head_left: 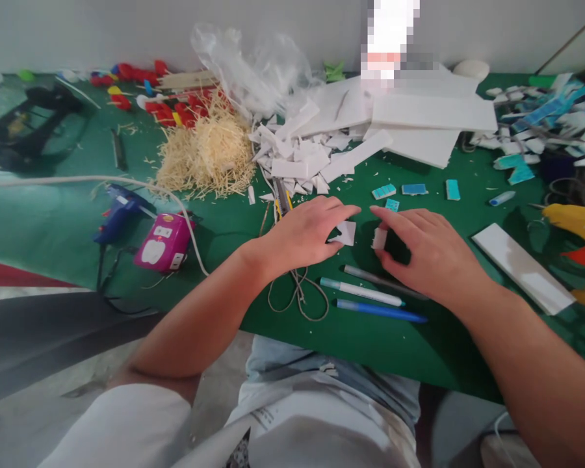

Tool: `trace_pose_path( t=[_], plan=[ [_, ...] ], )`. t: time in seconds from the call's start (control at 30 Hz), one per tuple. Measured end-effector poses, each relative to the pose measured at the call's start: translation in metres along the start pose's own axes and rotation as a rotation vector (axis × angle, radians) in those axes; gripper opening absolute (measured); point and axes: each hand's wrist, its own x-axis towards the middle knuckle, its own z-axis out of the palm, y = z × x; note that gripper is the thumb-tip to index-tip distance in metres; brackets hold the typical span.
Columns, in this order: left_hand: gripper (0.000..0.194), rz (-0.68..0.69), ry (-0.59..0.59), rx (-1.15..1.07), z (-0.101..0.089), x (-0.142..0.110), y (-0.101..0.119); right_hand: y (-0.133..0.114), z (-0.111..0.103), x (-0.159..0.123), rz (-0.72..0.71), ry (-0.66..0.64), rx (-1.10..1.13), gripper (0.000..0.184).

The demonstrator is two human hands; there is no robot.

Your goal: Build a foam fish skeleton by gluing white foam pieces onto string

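Above the green table (pixel 448 348), the left hand (pixel 312 227) seemed to pinch a white scrap (pixel 348 233), its fingers partly hiding the contact. The right hand (pixel 424 250) grasped a small white block (pixel 379 238). A narrow gap parted them; a blue pen (pixel 381 311) lay toward the table's near edge.

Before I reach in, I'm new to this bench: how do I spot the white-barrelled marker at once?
On the green tabletop, find the person's right hand. Nearer the body than its fingertips, three slim items lie roughly side by side: a grey rod farthest, a blue pen nearest, the marker between. It alone has a white barrel with teal at both ends.
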Motion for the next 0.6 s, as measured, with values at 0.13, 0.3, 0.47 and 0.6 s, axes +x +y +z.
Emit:
trace_pose_path(
  t=[0.13,0.3,0.47,0.6],
  plan=[
    [0.053,0.002,0.015,0.005,-0.001,0.000,0.000,0.009,-0.007,-0.001,0.038,-0.022,0.013,0.054],
    [0.050,-0.001,0.040,-0.022,0.002,0.000,-0.001,0.023,-0.004,0.009,0.130,0.090,-0.006,0.049],
    [0.048,0.005,0.048,0.018,0.004,0.000,-0.001,0.040,0.004,0.014,0.213,0.043,0.030,0.054],
    [0.048,0.006,0.053,0.014,0.004,0.000,0.000,0.047,0.006,0.015,0.171,0.009,0.008,0.051]
  ],
)
